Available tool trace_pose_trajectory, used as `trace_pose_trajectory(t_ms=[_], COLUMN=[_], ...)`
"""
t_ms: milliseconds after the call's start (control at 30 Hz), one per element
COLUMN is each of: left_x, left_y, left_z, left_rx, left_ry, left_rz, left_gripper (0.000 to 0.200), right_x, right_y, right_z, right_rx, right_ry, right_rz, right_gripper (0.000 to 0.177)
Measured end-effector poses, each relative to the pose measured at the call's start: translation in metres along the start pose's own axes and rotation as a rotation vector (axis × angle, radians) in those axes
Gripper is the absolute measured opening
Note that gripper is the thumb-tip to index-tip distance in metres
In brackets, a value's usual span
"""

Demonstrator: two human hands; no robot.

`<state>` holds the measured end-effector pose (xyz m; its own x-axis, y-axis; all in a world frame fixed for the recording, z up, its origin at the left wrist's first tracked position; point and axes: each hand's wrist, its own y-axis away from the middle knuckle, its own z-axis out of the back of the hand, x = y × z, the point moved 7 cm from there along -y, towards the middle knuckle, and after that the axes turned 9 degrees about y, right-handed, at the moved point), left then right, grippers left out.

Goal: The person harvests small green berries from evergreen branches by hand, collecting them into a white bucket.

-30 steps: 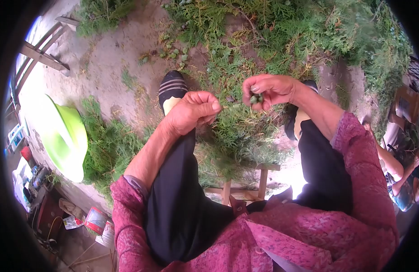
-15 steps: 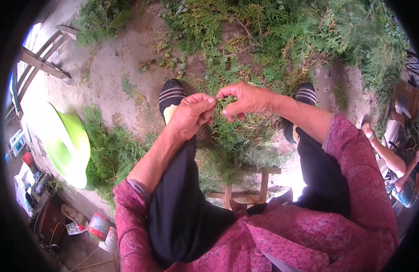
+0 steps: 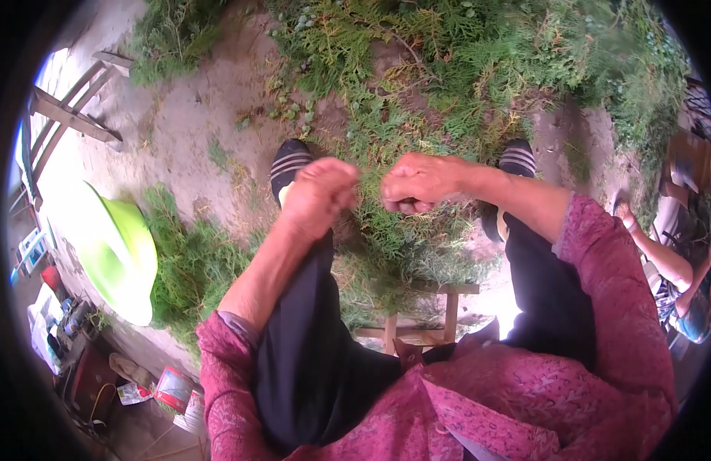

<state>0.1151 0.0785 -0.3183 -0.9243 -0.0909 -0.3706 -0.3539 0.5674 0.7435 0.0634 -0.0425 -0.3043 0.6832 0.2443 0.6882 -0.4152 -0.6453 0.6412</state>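
Observation:
My left hand hangs in the air above the greenery, smeared by motion, so its fingers do not show clearly. A short gap to the right, my right hand is curled closed with the knuckles upward; anything inside it is hidden. Beneath both hands lie flat, scaly evergreen sprigs, spread between my shoes. A bigger heap of cut evergreen branches, with small pale blue-green cones among them, covers the ground ahead.
A lime-green plastic basin stands at left beside more evergreen foliage. Wooden legs rise at upper left. A wooden stool is below me. At right sits another person near a cardboard box. Buckets stand lower left.
My hands were nearly touching at the fingertips, with a small green bit between them; now they are apart. The right fingers have curled in, and the left hand has blurred.

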Motion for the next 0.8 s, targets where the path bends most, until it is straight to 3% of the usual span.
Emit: trace_pose_trajectory(t_ms=[67, 100, 167, 233, 300, 333, 367, 400, 433, 500, 600, 633, 700, 767, 800], left_x=[-0.026, -0.030, -0.032, -0.030, -0.039, -0.042, -0.041, -0.040, -0.043, -0.055, -0.073, -0.079, -0.083, -0.079, -0.072], left_y=[0.003, 0.006, 0.028, 0.049, 0.080, 0.092, 0.104, 0.117, 0.131, 0.160, 0.203, 0.217, 0.250, 0.272, 0.281], left_z=[0.014, 0.013, 0.003, -0.025, -0.076, -0.092, -0.105, -0.116, -0.126, -0.147, -0.179, -0.187, -0.218, -0.239, -0.250], left_rx=[-0.013, 0.010, -0.043, 0.026, 0.184, 0.224, 0.251, 0.268, 0.294, 0.293, 0.190, 0.138, 0.088, 0.030, 0.108], left_ry=[0.089, 0.072, -0.205, -0.406, -1.385, -1.410, -1.649, -1.885, -1.902, -1.784, -1.806, -1.844, -1.879, -1.911, -1.849], left_rz=[-0.103, -0.110, -0.100, -0.058, -0.349, -0.382, -0.420, -0.461, -0.490, -0.570, -0.708, -0.800, -0.876, -0.942, -1.009], left_gripper=[0.008, 0.008, 0.006, 0.009, 0.013, 0.013, 0.014, 0.016, 0.016, 0.016, 0.011, 0.012, 0.011, 0.010, 0.010], right_x=[-0.001, -0.002, -0.003, 0.002, 0.004, -0.001, -0.010, -0.020, -0.032, -0.080, -0.151, -0.172, -0.216, -0.237, -0.273], right_y=[0.025, 0.047, 0.094, 0.158, 0.239, 0.284, 0.328, 0.373, 0.417, 0.484, 0.552, 0.560, 0.566, 0.547, 0.548], right_z=[0.004, 0.009, 0.015, 0.035, 0.034, 0.025, 0.010, -0.007, -0.029, -0.077, -0.142, -0.153, -0.166, -0.166, -0.161], right_rx=[-0.002, -0.067, -0.167, -0.518, -0.819, -0.983, -1.141, -1.344, -1.539, -1.802, -2.097, -2.093, -2.078, -1.701, -1.681], right_ry=[0.097, -0.012, -0.119, -0.269, -0.404, -0.455, -0.509, -0.344, -0.173, -0.516, -0.589, -0.587, -0.196, 0.793, 0.853], right_rz=[-0.036, -0.077, -0.102, 0.048, 0.196, 0.254, 0.311, 0.305, 0.288, 0.338, 0.272, 0.292, -0.368, -0.995, -0.932], right_gripper=[0.023, 0.022, 0.021, 0.020, 0.022, 0.021, 0.021, 0.021, 0.021, 0.020, 0.026, 0.026, 0.035, 0.040, 0.037])
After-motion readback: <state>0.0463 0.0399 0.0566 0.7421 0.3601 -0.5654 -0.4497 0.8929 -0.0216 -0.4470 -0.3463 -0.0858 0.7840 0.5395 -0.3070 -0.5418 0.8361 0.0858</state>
